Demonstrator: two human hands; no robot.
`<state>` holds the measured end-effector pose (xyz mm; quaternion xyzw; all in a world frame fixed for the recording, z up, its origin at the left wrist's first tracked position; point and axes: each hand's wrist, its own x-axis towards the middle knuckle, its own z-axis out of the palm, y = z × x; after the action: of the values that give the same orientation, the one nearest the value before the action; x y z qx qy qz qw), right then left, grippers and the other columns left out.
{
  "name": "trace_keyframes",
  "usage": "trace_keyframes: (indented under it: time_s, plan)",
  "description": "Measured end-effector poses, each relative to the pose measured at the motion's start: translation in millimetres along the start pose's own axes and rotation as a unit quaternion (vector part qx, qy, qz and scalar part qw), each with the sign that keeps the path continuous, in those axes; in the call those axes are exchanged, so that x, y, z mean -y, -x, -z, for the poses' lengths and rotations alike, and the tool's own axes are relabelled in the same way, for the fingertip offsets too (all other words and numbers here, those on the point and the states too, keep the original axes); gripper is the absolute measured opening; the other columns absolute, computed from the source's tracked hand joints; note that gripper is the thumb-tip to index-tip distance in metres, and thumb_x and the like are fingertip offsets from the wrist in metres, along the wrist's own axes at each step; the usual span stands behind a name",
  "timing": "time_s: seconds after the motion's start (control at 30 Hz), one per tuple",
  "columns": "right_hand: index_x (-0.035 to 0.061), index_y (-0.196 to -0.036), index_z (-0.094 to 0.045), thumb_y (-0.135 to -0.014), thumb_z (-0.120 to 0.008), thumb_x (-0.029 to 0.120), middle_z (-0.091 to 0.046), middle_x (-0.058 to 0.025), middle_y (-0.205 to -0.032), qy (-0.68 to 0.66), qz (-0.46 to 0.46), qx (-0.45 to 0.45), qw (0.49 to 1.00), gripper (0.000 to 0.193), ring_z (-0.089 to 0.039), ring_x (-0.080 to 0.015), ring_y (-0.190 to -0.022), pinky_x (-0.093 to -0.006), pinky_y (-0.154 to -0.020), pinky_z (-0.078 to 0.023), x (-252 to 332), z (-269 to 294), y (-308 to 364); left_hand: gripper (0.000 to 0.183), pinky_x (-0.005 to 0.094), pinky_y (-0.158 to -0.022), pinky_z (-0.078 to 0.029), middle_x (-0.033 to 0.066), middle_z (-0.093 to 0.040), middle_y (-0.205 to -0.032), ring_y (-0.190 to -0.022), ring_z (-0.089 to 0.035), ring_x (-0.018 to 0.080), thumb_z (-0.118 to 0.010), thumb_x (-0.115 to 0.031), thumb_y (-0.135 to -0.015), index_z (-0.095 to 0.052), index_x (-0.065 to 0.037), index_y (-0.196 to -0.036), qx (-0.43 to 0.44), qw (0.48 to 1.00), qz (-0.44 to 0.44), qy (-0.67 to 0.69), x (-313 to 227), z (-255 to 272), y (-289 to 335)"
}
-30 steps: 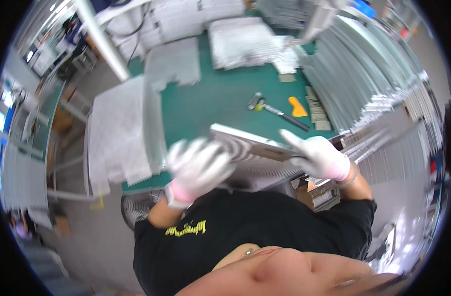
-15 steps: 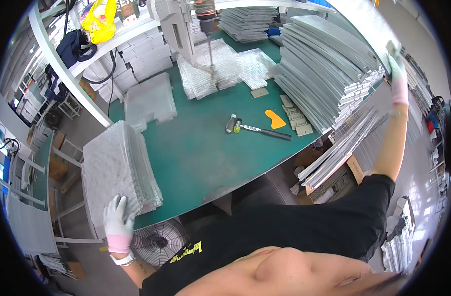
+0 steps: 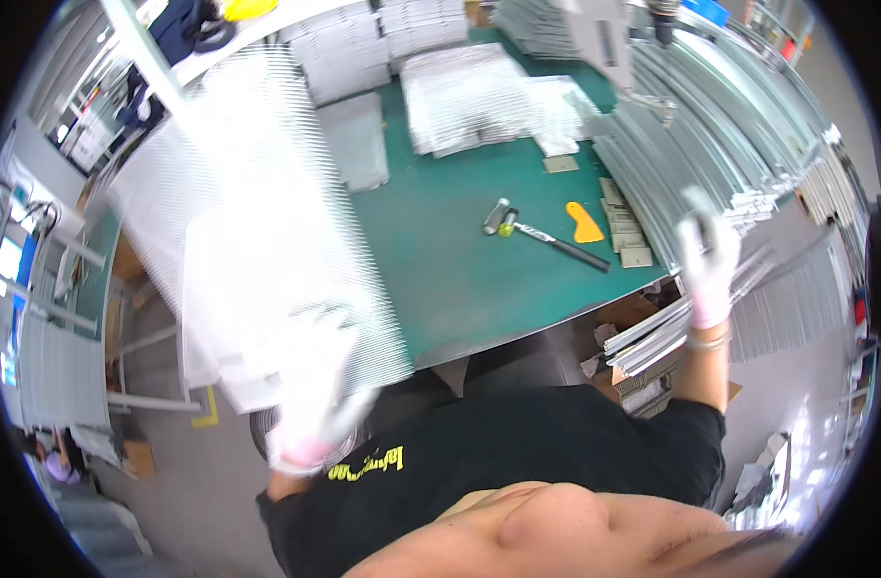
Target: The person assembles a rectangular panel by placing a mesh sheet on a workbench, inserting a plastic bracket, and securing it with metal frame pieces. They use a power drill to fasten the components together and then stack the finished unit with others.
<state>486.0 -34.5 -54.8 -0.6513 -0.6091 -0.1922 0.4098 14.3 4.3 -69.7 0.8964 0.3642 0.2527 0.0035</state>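
My gloved left hand (image 3: pixel 315 395) is smeared by motion at the near edge of a large, thin ribbed metal sheet (image 3: pixel 267 193). Its fingers lie over the edge and the thumb is below, so it appears closed on the sheet. The sheet is raised, tilted and washed out by glare over a stack of similar sheets at the table's left end. My gloved right hand (image 3: pixel 707 255) hangs in front of the tall pile of long metal panels (image 3: pixel 691 135). Its fingers are curled, with a blurred pale grey shape at their tips.
On the green table (image 3: pixel 460 299) lie a hammer (image 3: pixel 561 241), an orange scraper (image 3: pixel 584 223) and several small plates (image 3: pixel 625 226). Mesh sheets (image 3: pixel 469 96) are stacked behind. An overhead arm (image 3: pixel 599 43) hangs at the back right. Loose strips (image 3: pixel 652 337) stick out by the right edge.
My left hand has moved right and lifted the ribbed sheet off its stack. My right hand has come inward from the far right. The view has turned left.
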Motion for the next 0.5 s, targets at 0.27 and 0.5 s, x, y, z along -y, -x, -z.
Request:
trace_keyframes:
  time_s: [0.27,0.5]
  plan:
    - [0.0073,-0.129,-0.062,-0.085,-0.064,0.026,-0.056,-0.0182,-0.137,-0.181,0.145,0.361,0.903,0.047,-0.047,-0.0367,-0.133,-0.0511,-0.113,-0.034,58.6,-237.7,86.3,0.064,0.0517,-0.117,-0.028,0.0241,-0.047,-0.145,-0.139,-0.039,0.0422,-0.062,-0.039,-0.092,-0.048,0.0,-0.141,0.203,0.969,-0.011,0.141,-27.2,-222.9,-6.6]
    - [0.0138,-0.13,-0.062,-0.087,-0.059,0.03,-0.051,-0.0149,-0.144,-0.07,0.28,0.481,0.828,0.046,-0.04,-0.0359,-0.141,-0.062,-0.115,-0.024,87.1,-299.4,50.9,0.062,0.0486,-0.117,-0.027,0.0208,-0.05,-0.144,-0.139,-0.04,0.0377,-0.062,-0.034,-0.09,-0.049,0.0,-0.14,0.082,0.982,0.172,-0.016,63.8,-191.9,8.3]
